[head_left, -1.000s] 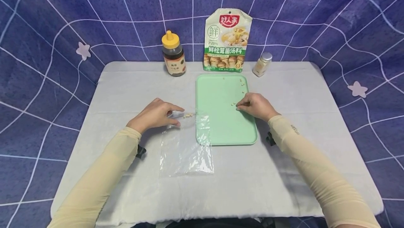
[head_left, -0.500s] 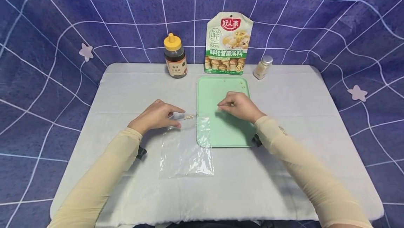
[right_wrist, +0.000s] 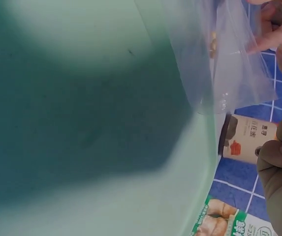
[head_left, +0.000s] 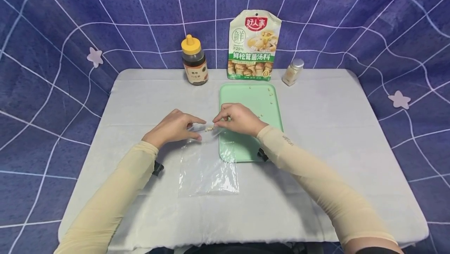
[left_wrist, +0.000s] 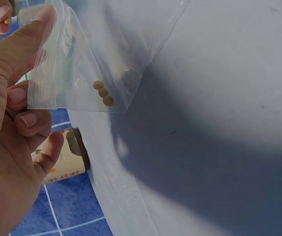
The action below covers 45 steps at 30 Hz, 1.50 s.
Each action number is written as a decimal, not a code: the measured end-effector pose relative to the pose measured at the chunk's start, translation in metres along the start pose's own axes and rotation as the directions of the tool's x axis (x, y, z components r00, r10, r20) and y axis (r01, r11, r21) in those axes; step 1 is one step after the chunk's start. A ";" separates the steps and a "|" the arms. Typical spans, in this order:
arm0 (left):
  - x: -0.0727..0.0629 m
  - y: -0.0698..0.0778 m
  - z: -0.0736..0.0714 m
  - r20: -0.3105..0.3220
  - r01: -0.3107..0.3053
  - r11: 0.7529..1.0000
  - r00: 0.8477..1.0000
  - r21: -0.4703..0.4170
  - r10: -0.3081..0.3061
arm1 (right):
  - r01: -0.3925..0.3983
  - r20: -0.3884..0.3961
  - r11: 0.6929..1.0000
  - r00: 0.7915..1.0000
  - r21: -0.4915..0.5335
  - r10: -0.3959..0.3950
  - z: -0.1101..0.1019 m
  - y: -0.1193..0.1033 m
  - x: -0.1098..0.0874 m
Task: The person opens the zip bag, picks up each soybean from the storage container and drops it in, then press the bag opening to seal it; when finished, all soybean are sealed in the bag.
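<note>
In the head view, a clear zip bag [head_left: 207, 172] lies partly over the green tray's left side. At its mouth my left hand [head_left: 168, 128] holds it, thumb and forefinger spread apart. Several pale yellow beans, possibly soybeans [left_wrist: 103, 92], sit inside the bag. My right hand [head_left: 240, 118] is at the mouth too, thumb and forefinger pinched together. Between those fingertips the left wrist view shows a small yellow bean [left_wrist: 7, 20]. Several loose beans [head_left: 270, 93] remain on the green tray [head_left: 251, 154], mostly near its far right corner.
Behind the tray stands a mushroom soup seasoning pouch [head_left: 254, 47]. A dark bottle with a yellow cap [head_left: 195, 64] is at the back left, a small jar with a silver lid [head_left: 293, 72] at the back right. A white cloth covers the table [head_left: 316, 101].
My right hand has moved left from the tray's right side to the bag mouth, pinching a bean. The left hand has stayed at the bag.
</note>
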<state>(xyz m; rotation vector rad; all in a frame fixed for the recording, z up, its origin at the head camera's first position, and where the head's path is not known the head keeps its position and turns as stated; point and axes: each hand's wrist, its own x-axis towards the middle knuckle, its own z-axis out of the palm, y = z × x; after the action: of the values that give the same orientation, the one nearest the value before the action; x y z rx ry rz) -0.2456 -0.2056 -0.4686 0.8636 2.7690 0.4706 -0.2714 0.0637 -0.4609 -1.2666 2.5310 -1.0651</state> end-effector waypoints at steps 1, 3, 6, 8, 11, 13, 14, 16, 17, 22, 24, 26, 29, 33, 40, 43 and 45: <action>0.000 0.000 0.000 -0.001 0.003 1.000 1.000 0.000 -0.003 | 0.000 0.003 1.000 1.000 0.000 0.000 0.001 0.000 0.001; 0.001 0.000 0.000 0.001 0.009 1.000 1.000 0.000 -0.009 | 0.000 0.005 1.000 1.000 0.002 0.000 0.001 0.000 0.001; 0.001 0.000 -0.001 0.008 0.015 1.000 1.000 -0.007 -0.015 | -0.006 -0.004 1.000 1.000 0.018 0.007 -0.002 0.002 -0.002; 0.001 0.000 0.000 0.015 0.015 1.000 1.000 -0.011 -0.015 | -0.011 -0.024 1.000 1.000 0.029 0.012 -0.005 0.005 -0.006; 0.002 -0.001 0.000 0.018 0.013 1.000 1.000 -0.012 -0.013 | -0.024 -0.062 0.999 0.998 0.044 0.027 -0.012 0.013 -0.014; 0.002 -0.001 0.001 0.017 0.009 1.000 1.000 -0.012 -0.009 | -0.038 -0.089 0.998 0.995 0.048 0.042 -0.019 0.020 -0.021; 0.003 -0.001 0.001 0.015 0.006 1.000 1.000 -0.014 -0.006 | -0.049 -0.104 0.998 0.993 0.051 0.054 -0.023 0.023 -0.024; 0.003 -0.002 0.001 0.016 0.005 1.000 1.000 -0.020 -0.004 | -0.076 -0.133 0.996 0.988 0.055 0.083 -0.031 0.030 -0.032; 0.004 -0.002 0.001 0.018 0.005 1.000 1.000 -0.025 -0.004 | -0.091 -0.147 0.994 0.984 0.054 0.098 -0.035 0.033 -0.036; 0.004 -0.003 0.002 0.019 0.010 1.000 1.000 -0.025 -0.009 | -0.149 -0.205 0.988 0.967 0.029 0.151 -0.055 0.046 -0.049; 0.005 -0.003 0.000 0.017 0.004 1.000 1.000 -0.022 -0.003 | -0.155 -0.223 0.988 0.963 0.011 0.154 -0.061 0.048 -0.053; 0.005 -0.003 -0.001 0.018 -0.006 1.000 1.000 -0.021 0.006 | -0.157 -0.233 0.988 0.961 -0.003 0.152 -0.065 0.051 -0.056; 0.007 -0.001 -0.002 0.023 -0.009 1.000 1.000 -0.026 0.010 | -0.173 -0.229 0.985 0.960 -0.022 0.164 -0.068 0.057 -0.061; 0.006 -0.001 -0.003 0.023 -0.002 1.000 1.000 -0.021 0.002 | -0.206 -0.208 0.978 0.959 -0.039 0.194 -0.066 0.067 -0.066; 0.005 -0.003 0.001 0.027 0.007 1.000 1.000 -0.025 -0.006 | -0.293 -0.140 0.951 0.950 -0.097 0.279 -0.056 0.088 -0.072; 0.004 -0.003 0.002 0.025 0.006 1.000 1.000 -0.028 -0.005 | -0.313 -0.116 0.943 0.947 -0.112 0.301 -0.053 0.093 -0.074; 0.004 -0.003 0.001 0.024 0.008 1.000 1.000 -0.027 -0.007 | -0.320 -0.106 0.940 0.945 -0.119 0.308 -0.052 0.094 -0.074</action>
<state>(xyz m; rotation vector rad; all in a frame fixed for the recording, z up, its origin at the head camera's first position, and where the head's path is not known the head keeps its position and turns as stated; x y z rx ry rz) -0.2501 -0.2055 -0.4710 0.8473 2.7371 0.4917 -0.3062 0.1849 -0.4967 -0.8126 2.7871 -0.9082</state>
